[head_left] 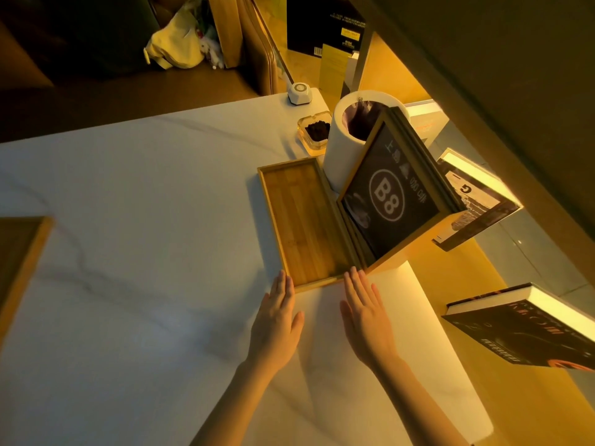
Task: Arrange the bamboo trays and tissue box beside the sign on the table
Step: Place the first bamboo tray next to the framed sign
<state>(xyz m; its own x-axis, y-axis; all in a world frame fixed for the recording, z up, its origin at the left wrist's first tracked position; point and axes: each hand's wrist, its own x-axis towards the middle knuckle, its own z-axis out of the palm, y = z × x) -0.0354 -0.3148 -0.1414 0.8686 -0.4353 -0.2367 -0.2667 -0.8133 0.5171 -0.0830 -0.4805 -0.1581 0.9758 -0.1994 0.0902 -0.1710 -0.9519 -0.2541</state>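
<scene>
A long, empty bamboo tray lies flat on the white marble table, right against the dark framed sign marked B8. My left hand rests flat with its fingertips at the tray's near left corner. My right hand lies flat too, fingertips touching the tray's near right corner by the sign's base. Both hands are spread and hold nothing. A second bamboo tray shows partly at the left edge of the table. No tissue box is visible.
Behind the sign stands a white cylindrical bin with a dark liner. A glass ashtray and a small white call button sit at the far right corner. Books lie on lit shelves to the right, beyond the table's edge.
</scene>
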